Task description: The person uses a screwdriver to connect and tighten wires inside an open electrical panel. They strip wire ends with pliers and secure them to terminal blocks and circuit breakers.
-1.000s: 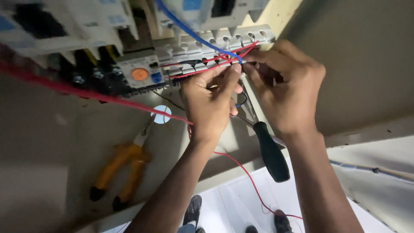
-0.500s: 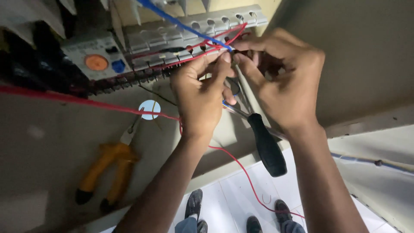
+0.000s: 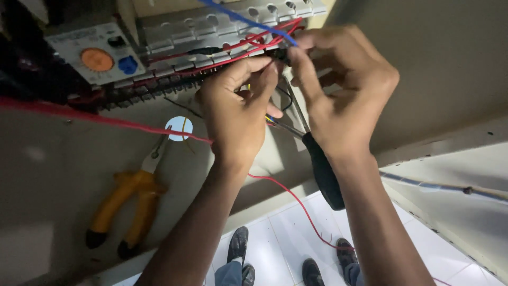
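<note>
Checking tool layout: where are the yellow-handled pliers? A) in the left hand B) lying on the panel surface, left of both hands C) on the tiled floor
B: the yellow-handled pliers lie untouched on the grey panel, left of the left hand.

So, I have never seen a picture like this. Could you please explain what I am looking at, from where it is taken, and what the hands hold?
The camera sits on a person's head and looks down at that person's own two bare hands; there is no machine. The left hand and right hand meet at a grey row of switches inside an electrical box, pinching small wires there. Red wires and a blue wire run along the row. A screwdriver with a black handle hangs under the right hand; how it is held I cannot tell. Yellow-handled pliers lie on the box's grey panel. Below, shoes stand on a white tiled floor.
</note>
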